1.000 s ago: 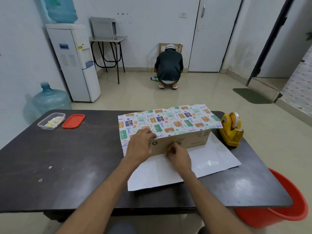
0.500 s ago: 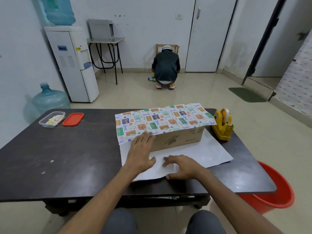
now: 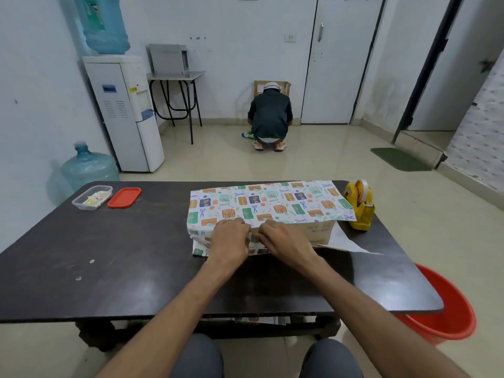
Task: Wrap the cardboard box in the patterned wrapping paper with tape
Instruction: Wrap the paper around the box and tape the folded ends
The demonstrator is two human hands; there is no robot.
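- Head view: the cardboard box (image 3: 319, 233) sits at the far middle of the dark table (image 3: 109, 268), and only the right part of its near side shows bare.
- The wrapping paper (image 3: 268, 203) covers the box's top, print side up. Its near flap stands up against the box's front on the left. At the right, the paper's white underside slopes down to the tabletop.
- The left hand (image 3: 230, 240) and right hand (image 3: 285, 240) are side by side at the box's upper near edge, almost touching. Both have bent fingers that grip the paper's flap where it meets the top sheet.
- A yellow tape dispenser (image 3: 360, 207) with a roll in it stands just beside the box's right end.
- A clear plastic tub (image 3: 92, 198) at the table's far left is open. It holds small yellowish and white items, too small to identify.
- The tub's red lid (image 3: 124, 197) lies flat on the table just to its right.
- A red bucket (image 3: 443, 319) stands on the floor under the table's right corner; its contents cannot be seen.
- A blue water jug (image 3: 88, 166) stands on the floor, and a second bottle (image 3: 102, 25) is upside down on the white dispenser (image 3: 128, 113).
- A person (image 3: 270, 115) crouches at the far wall.
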